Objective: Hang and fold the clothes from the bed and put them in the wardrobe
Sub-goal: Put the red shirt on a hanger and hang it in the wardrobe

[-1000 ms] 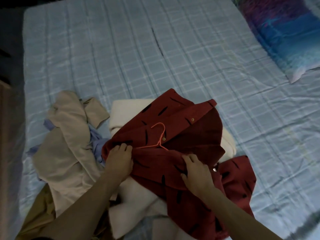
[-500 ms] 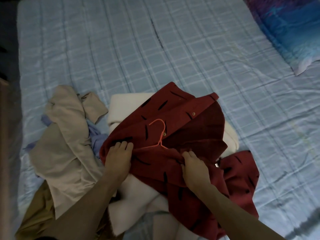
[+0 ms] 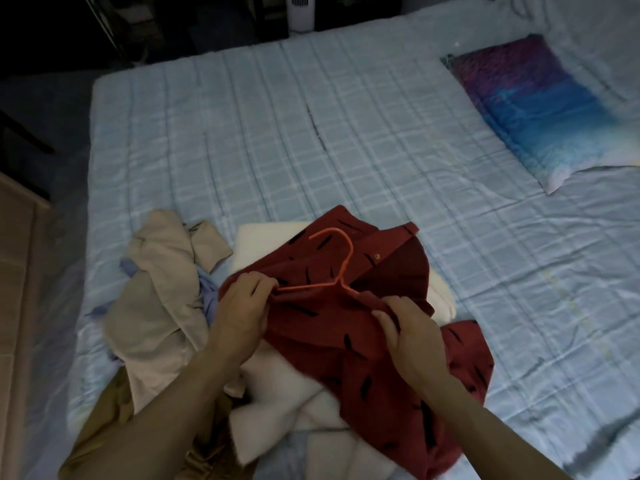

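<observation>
A dark red shirt with short black dashes (image 3: 346,327) lies bunched at the near edge of a bed covered in a pale blue checked sheet (image 3: 311,140), draped over a cream folded blanket (image 3: 273,382) that shows beyond it and in front of it. A thin orange-red hanger (image 3: 341,268) sits in the shirt's neck opening, its hook curving up over the cloth and its two arms running down under the fabric on either side. The left hand (image 3: 242,306) grips the shirt's shoulder cloth over the left arm of the hanger, fingers (image 3: 258,284) curled closed on the fabric. The right hand (image 3: 412,334) pinches the shirt at the other shoulder, its fingers likewise closed on the red cloth over the hanger's right arm. A small brass-coloured button (image 3: 377,257) shows on the shirt's placket near the collar. Just left of the shirt lies a crumpled heap of beige clothes (image 3: 159,299) with a pale lilac garment (image 3: 206,296) tucked among them, and an ochre-brown garment (image 3: 104,431) hangs off the bed's near edge. Well apart, toward the far right corner, rests a purple and blue patterned pillow (image 3: 540,109). A white slatted appliance (image 3: 301,12) stands in the dark beyond the bed.
</observation>
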`<state>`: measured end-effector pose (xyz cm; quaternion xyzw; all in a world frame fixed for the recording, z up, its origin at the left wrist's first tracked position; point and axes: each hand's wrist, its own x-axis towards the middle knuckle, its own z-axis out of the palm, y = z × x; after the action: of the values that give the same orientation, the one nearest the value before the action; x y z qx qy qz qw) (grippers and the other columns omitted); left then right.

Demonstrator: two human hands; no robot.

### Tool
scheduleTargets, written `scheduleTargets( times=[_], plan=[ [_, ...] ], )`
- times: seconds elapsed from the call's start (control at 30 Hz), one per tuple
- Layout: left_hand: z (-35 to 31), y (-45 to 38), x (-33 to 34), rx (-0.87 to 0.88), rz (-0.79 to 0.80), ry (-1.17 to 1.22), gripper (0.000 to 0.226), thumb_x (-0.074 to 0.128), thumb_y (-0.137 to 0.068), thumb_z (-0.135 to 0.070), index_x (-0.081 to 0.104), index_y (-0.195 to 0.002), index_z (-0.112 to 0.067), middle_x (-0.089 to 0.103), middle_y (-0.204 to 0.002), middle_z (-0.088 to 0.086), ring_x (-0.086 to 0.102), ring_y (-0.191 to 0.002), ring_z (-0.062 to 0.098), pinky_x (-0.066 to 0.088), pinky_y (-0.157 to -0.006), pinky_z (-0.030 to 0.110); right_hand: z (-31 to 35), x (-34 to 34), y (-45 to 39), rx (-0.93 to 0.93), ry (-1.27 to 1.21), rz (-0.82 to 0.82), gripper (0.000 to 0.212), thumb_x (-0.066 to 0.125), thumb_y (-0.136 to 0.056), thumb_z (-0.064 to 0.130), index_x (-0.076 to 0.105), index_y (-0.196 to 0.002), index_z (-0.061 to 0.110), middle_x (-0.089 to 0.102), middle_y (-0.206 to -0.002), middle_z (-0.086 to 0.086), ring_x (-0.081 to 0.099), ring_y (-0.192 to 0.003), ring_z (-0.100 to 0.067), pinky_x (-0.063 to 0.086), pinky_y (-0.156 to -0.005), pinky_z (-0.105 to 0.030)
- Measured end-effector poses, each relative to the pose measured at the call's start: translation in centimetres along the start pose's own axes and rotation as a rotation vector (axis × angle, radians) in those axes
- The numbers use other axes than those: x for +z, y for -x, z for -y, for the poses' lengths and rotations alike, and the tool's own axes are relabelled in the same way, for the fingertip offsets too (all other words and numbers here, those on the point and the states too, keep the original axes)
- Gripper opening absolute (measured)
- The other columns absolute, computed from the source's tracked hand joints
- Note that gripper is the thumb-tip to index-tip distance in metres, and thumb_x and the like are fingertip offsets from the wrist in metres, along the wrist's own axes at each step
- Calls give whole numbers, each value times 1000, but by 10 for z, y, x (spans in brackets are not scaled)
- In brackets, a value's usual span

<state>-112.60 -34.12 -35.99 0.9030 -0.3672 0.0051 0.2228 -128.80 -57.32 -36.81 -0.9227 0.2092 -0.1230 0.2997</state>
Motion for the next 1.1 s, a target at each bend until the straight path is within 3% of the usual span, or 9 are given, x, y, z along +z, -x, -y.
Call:
scheduleTargets(
  times=[0.13, 0.23, 0.37, 0.53, 0.7, 0.77, 0.83, 0.97, 1.1],
  plan=[
    [-30, -6, -34, 63, -74, 66, 25, 52, -79, 3, 68, -99, 1, 64, -96, 16, 62, -87, 34, 51, -75, 39, 13, -44, 8, -67, -32, -140, 14, 60, -94, 28, 68, -101, 20, 63, -85, 5, 62, -74, -14, 51, -65, -37],
    [-55, -5, -59, 85, -137, 86, 29, 44, -84, -6, 67, -100, 2, 63, -97, 16, 61, -87, 35, 53, -77, 42, 30, -80, 10, -89, -20, -198, 15, 59, -93, 30, 69, -100, 22, 63, -84, 5, 62, -74, -16, 51, -66, -38],
    [-89, -1, -102, 119, -257, 127, 31, 41, -87, -11, 66, -100, 1, 62, -96, 16, 61, -85, 34, 54, -71, 46, 63, -134, 12, -155, -7, -294, 9, 63, -92, 25, 69, -98, 25, 66, -88, 10, 59, -78, -6, 43, -72, -19],
    [-122, 18, -169, 178, -397, 110, 26, 45, -84, -10, 65, -98, -3, 60, -97, 13, 60, -86, 32, 54, -70, 44, 106, -190, 28, -234, 12, -407, 8, 63, -91, 26, 69, -94, 21, 64, -82, 5, 60, -76, -14, 47, -70, -32],
    [-149, 54, -234, 215, -532, 8, 23, 49, -85, -8, 64, -101, -4, 59, -98, 12, 59, -88, 29, 54, -71, 43, 143, -228, 49, -338, -23, -488, 5, 70, -89, 19, 68, -93, 19, 65, -83, 3, 61, -76, -18, 47, -71, -34],
    [-162, 70, -255, 224, -594, -30, 21, 58, -83, 2, 63, -103, -5, 59, -99, 11, 58, -89, 27, 53, -74, 39, 154, -243, 57, -379, -63, -496, 5, 70, -89, 21, 69, -93, 18, 66, -84, 3, 61, -77, -17, 47, -71, -33],
    [-176, 87, -273, 216, -652, -59, 35, 67, -78, 10, 62, -109, -6, 61, -102, 11, 59, -93, 26, 50, -83, 31, 164, -258, 64, -421, -112, -506, 6, 69, -89, 22, 70, -94, 19, 67, -85, 4, 62, -78, -16, 49, -73, -34],
    [-205, 124, -305, 180, -749, -19, 52, 70, -80, 4, 53, -127, -9, 61, -121, 9, 57, -111, 20, 34, -102, 12, 175, -286, 80, -531, -207, -517, 6, 69, -90, 21, 71, -95, 21, 68, -88, 9, 62, -81, -10, 49, -77, -31],
    [-235, 165, -330, 121, -816, 0, 43, 78, -80, -12, 57, -117, -17, 62, -109, -5, 58, -99, 6, 35, -93, 5, 178, -306, 96, -622, -385, -516, 13, 71, -88, 20, 74, -98, 28, 69, -89, 18, 64, -85, 0, 48, -79, -18]
  ],
)
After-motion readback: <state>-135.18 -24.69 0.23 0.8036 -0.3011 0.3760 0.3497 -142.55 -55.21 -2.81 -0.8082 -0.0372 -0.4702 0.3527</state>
